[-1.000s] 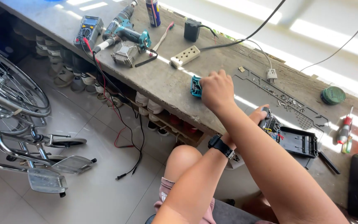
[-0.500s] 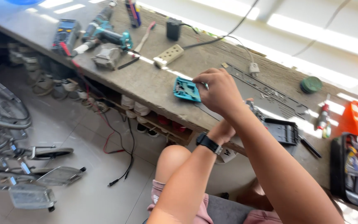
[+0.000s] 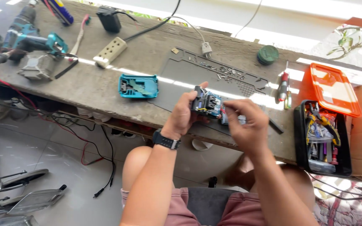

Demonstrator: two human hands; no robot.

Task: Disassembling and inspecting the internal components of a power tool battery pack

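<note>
While the left hand (image 3: 184,113) closed around a small black-and-blue battery pack (image 3: 206,104), holding it just above the near edge of the bench (image 3: 97,90), the right hand (image 3: 246,125) pinched at the pack's right end with its fingertips, though what those fingers gripped was hidden behind the hand. One teal cover (image 3: 138,86) lay open side up on the bench, left of the hands and apart from them. Beyond the hands lay one dark mat (image 3: 189,69) with small screws scattered on it, too small to count. Farther back sat one white power strip (image 3: 110,52), one black charger (image 3: 109,20), one white plug (image 3: 206,49) and one round green lid (image 3: 267,55). At the left end stood one teal drill (image 3: 30,37), partly cut off by the frame edge, beside one grey finned block (image 3: 37,66). To the right lay one red-handled screwdriver (image 3: 283,86), then one black toolbox (image 3: 323,142) with its orange lid (image 3: 332,90) swung open; pliers and other tools inside were jumbled and hard to tell apart. Cables hung under the bench, and the person's arms and knees blocked the floor below.
</note>
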